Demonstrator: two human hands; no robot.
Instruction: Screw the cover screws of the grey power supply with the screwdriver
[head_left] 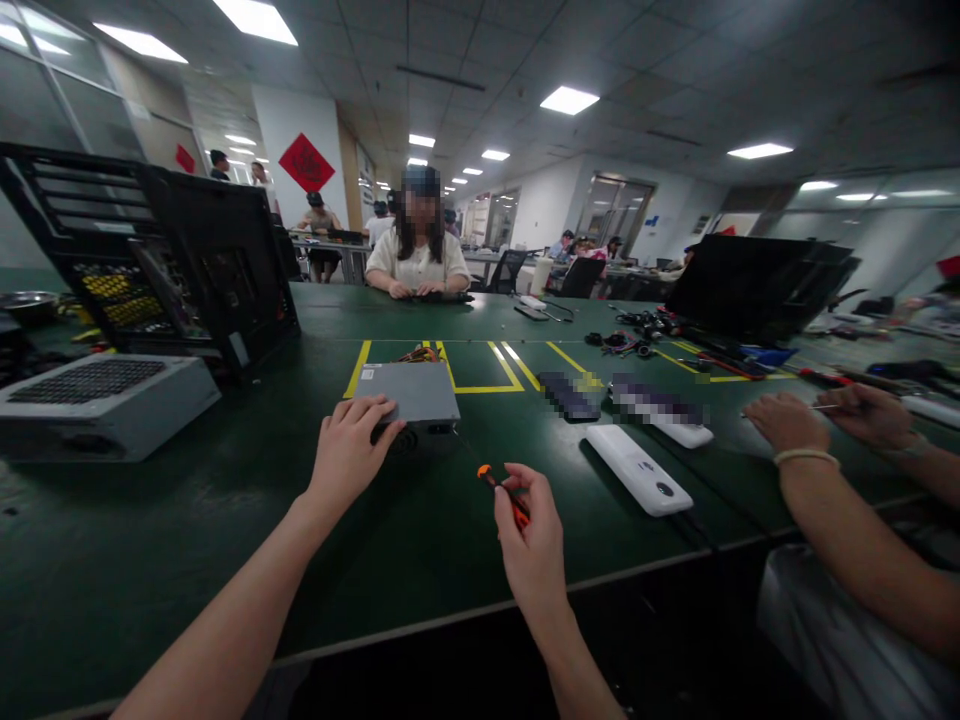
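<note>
A grey metal computer power supply lies on the green table, with coloured cables coming out behind it. My left hand grips its near left corner, fingers over the top and thumb against the front face. In my right hand is a screwdriver with an orange and black handle, the fingers closed around it. Its thin shaft points up and left to the front right corner of the power supply. Whether the tip sits in a screw is too small to tell.
A larger grey power supply and a black computer case stand at left. White phone-like devices lie right of centre. At far right are another person's hands. One person sits opposite. Yellow tape marks the table.
</note>
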